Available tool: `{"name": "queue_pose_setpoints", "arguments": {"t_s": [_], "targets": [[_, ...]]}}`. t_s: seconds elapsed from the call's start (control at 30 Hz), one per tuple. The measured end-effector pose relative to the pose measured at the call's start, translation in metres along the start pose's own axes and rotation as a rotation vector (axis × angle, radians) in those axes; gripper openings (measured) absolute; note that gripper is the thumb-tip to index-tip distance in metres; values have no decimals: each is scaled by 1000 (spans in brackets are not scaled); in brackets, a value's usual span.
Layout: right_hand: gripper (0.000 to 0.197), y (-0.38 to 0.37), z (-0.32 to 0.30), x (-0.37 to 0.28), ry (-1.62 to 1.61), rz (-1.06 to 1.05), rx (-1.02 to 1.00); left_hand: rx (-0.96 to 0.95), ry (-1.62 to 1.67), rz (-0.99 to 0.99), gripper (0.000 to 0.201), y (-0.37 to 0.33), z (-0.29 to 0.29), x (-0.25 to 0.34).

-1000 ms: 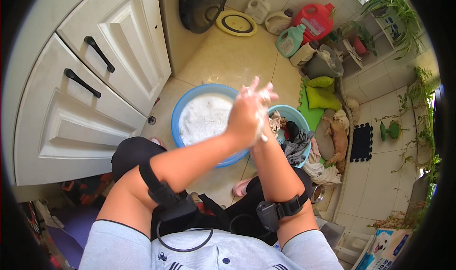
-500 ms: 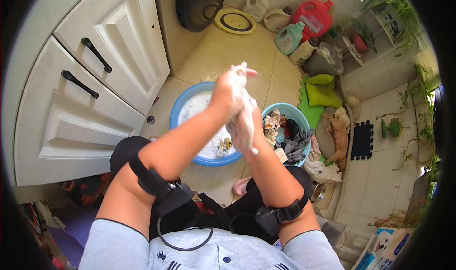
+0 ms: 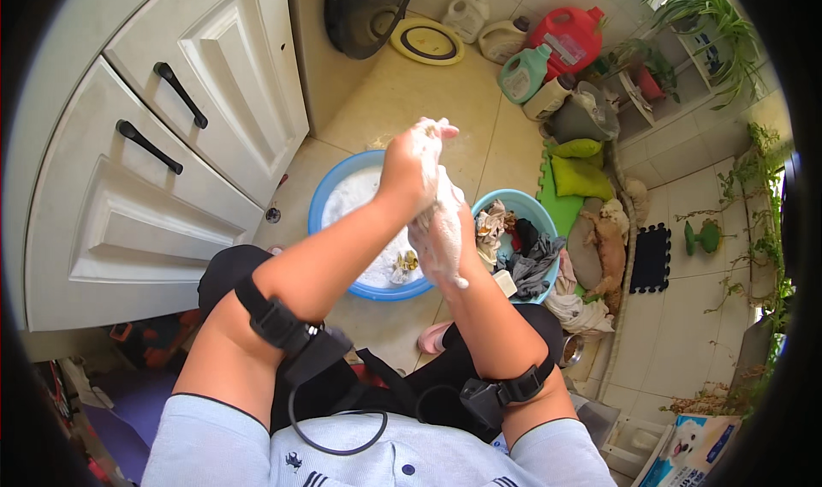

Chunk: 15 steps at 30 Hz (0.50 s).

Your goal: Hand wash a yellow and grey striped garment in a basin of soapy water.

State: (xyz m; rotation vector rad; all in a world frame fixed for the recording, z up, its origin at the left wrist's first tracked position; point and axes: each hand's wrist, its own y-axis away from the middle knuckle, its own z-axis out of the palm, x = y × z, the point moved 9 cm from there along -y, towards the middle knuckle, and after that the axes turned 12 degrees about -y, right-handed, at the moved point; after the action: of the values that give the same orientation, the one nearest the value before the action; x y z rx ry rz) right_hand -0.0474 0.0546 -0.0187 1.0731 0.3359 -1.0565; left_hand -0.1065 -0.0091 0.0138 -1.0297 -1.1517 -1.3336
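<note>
My left hand (image 3: 409,168) and my right hand (image 3: 447,230), both coated in white suds, press against each other above the blue basin (image 3: 318,191). The left lies higher, its fingers curled at the far end; the right is below it, foam running down to the wrist. Whatever may be between them is hidden. White foam (image 3: 355,197) fills the basin, and a small yellow and white patterned piece (image 3: 406,266) shows at its near side. A light-blue basin (image 3: 548,217) of crumpled clothes (image 3: 538,260) stands to the right, with a white block (image 3: 505,283) at its near edge.
White cabinet doors (image 3: 205,101) rise at left. Farther back are a yellow folded basin (image 3: 428,41), several detergent bottles (image 3: 524,73) and a red jug (image 3: 565,41). To the right a tan dog (image 3: 610,251) lies by a grey cushion (image 3: 587,251). A pink shoe (image 3: 433,338) is near.
My joined hands have shifted slightly, the right one a little nearer to me and the left fingertips lower. The whole view has tilted a bit; the basins stay put.
</note>
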Motion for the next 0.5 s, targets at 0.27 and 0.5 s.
{"name": "queue_pose_setpoints", "arguments": {"t_s": [0.27, 0.5], "targets": [[32, -5, 3, -9, -179, -165, -256, 16, -794, 620, 24, 47, 46, 22], [23, -8, 11, -26, -266, -147, -267, -92, -561, 497, 26, 68, 53, 33]]}}
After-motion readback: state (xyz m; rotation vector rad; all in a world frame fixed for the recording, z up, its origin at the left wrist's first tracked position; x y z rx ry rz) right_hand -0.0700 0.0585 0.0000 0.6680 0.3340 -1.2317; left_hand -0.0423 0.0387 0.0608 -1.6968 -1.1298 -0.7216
